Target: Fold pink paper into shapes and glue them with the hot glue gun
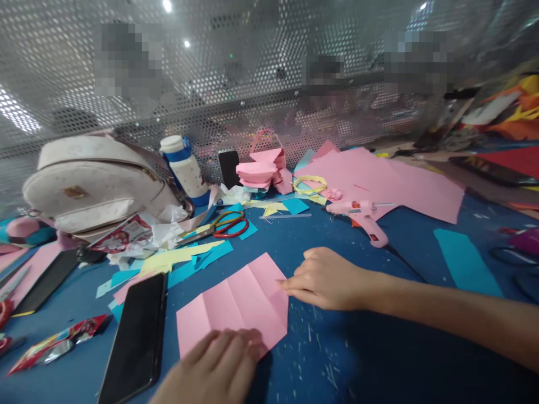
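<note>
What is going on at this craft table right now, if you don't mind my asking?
A person is working a creased pink paper sheet on a blue table. The left hand presses flat on its near edge, while the right hand pinches its right edge. A black phone lies to the left; scissors and a pink glue gun sit farther back.

Free room and obstacles. Bare blue table (337,359) lies open in the near-right area, btwn the pink creased sheet (236,306) and the right forearm. Open strip also btwn the right hand (324,279) and the pink glue gun (364,219). Left side blocked: black phone (137,336) just beside the sheet, red wrapper (59,342) further left. Far-left approach crowded w/ paper scraps (185,261), scissors (223,224), white bag (92,182). Left hand (214,367) rests on the sheet's near edge.
</note>
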The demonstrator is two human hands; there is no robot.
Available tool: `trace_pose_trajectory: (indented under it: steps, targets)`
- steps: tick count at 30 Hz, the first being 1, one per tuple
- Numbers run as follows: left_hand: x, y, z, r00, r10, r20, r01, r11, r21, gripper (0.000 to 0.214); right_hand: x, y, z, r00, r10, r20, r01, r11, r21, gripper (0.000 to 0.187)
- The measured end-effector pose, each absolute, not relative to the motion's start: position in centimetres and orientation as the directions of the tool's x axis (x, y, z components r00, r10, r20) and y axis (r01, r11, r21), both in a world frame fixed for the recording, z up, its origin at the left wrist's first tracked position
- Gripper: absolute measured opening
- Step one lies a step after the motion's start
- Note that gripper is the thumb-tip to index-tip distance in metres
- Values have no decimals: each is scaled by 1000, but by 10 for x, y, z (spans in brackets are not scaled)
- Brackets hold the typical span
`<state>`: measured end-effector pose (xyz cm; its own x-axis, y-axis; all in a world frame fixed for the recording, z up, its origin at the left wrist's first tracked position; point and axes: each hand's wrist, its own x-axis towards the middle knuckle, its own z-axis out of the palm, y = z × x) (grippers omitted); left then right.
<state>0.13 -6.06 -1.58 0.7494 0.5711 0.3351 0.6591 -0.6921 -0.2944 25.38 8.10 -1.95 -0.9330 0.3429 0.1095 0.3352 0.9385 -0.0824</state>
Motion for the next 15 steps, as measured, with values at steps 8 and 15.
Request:
trace_pose_trajectory:
  steps: [8, 15]
  targets:
    - [-33, -37, 22, 733, 679, 43, 663, -726, 182, 29, 253, 79, 0, -930, 149, 335, 142, 989, -47, 33]
    - [-10, -36, 14, 706, 707, 45, 604, -634, 483, 12, 242, 51, -6, -952, -122, 279, -176, 968, -176, 24]
